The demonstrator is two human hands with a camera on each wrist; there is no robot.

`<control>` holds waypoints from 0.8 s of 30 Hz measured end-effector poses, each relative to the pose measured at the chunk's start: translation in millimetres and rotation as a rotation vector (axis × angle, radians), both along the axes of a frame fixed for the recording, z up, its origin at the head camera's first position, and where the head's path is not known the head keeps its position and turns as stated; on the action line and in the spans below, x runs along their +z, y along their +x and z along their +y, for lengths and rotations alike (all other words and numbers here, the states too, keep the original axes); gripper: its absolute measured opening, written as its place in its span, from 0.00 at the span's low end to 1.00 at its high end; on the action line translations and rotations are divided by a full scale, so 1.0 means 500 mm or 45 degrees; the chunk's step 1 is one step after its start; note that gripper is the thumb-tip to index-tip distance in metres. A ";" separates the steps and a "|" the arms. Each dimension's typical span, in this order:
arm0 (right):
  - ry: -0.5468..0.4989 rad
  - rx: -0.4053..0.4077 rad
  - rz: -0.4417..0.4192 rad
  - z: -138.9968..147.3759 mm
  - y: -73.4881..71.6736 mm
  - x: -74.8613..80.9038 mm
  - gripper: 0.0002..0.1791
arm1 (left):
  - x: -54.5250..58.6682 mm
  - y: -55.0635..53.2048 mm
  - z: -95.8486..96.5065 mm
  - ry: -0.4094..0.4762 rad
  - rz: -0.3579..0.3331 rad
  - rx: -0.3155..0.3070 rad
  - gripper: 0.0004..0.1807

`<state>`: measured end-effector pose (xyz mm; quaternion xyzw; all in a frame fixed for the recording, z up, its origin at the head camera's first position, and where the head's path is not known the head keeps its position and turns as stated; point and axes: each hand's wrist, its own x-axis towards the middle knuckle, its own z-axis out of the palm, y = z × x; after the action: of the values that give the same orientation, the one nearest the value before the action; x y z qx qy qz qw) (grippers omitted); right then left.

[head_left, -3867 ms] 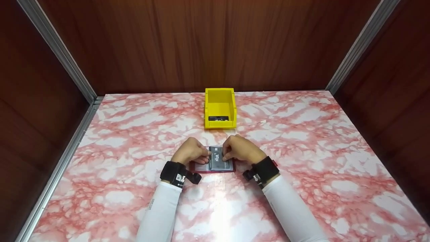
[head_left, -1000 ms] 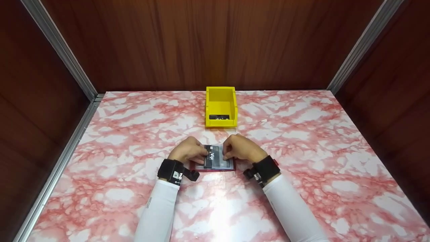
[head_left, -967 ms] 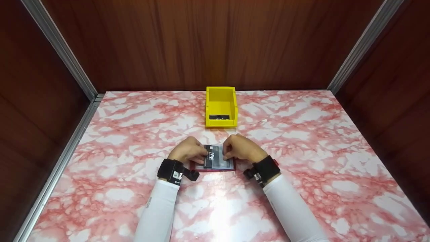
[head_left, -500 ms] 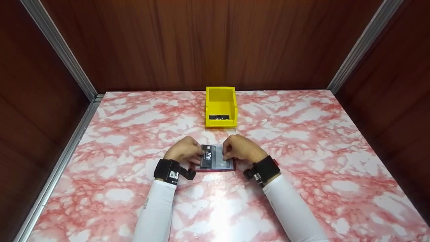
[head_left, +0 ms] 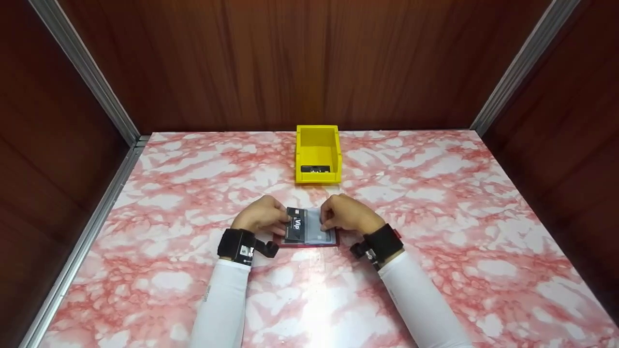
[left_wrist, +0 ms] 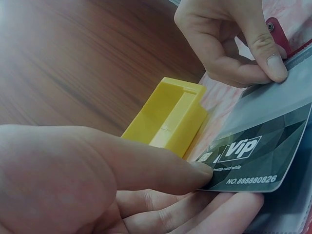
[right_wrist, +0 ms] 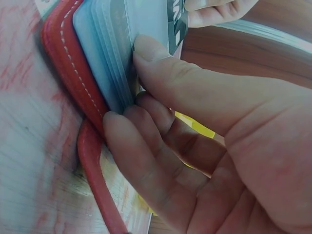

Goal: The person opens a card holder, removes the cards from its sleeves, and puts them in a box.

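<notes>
A red card holder [right_wrist: 68, 53] with clear plastic sleeves [right_wrist: 105, 48] lies spread on the table. My left hand [head_left: 262, 214] pinches the left edge of a black VIP card [left_wrist: 243, 156] between thumb and fingers. Much of that card sticks out to the left of a clear sleeve [left_wrist: 265, 105], and its right part overlaps the sleeve. On the other side, my right hand [head_left: 349, 214] pinches the sleeve with the thumb on top and fingertips below. A red strap with a snap [left_wrist: 279, 35] shows behind the right hand in the left wrist view.
Beyond the hands stands a yellow bin [head_left: 317, 153] with a black VIP card [head_left: 315, 169] near its front. The pink-and-white marbled table [head_left: 435, 217] is bounded by brown wood panels [head_left: 309, 63] at the back and sides.
My left hand has moved left with the VIP card, which slides leftward out of the sleeve and now tilts slightly. The right hand keeps its place on the sleeve.
</notes>
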<state>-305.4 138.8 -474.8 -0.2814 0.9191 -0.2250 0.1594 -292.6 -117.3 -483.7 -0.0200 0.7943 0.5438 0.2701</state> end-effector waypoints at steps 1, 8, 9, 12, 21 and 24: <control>0.001 0.002 0.002 0.000 0.000 0.000 0.07 | 0.000 0.000 0.000 0.000 0.004 0.000 0.07; 0.000 0.015 0.013 0.000 0.001 0.000 0.07 | -0.001 -0.001 -0.004 0.009 0.005 0.000 0.07; 0.003 0.012 0.011 -0.001 0.001 0.000 0.07 | -0.001 -0.001 -0.005 0.005 0.005 0.001 0.08; 0.014 -0.001 0.001 -0.001 0.000 -0.001 0.07 | 0.002 -0.002 -0.008 -0.009 0.002 -0.005 0.08; 0.015 -0.002 -0.018 0.002 -0.003 -0.001 0.06 | 0.018 -0.001 -0.022 -0.035 0.020 -0.006 0.14; 0.007 0.006 -0.022 0.005 -0.003 0.000 0.06 | 0.023 0.000 -0.023 -0.017 0.021 0.004 0.13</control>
<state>-306.8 141.3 -474.8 -0.2813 0.9176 -0.2247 0.1686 -292.6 -128.8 -472.1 -0.0187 0.8000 0.5391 0.2627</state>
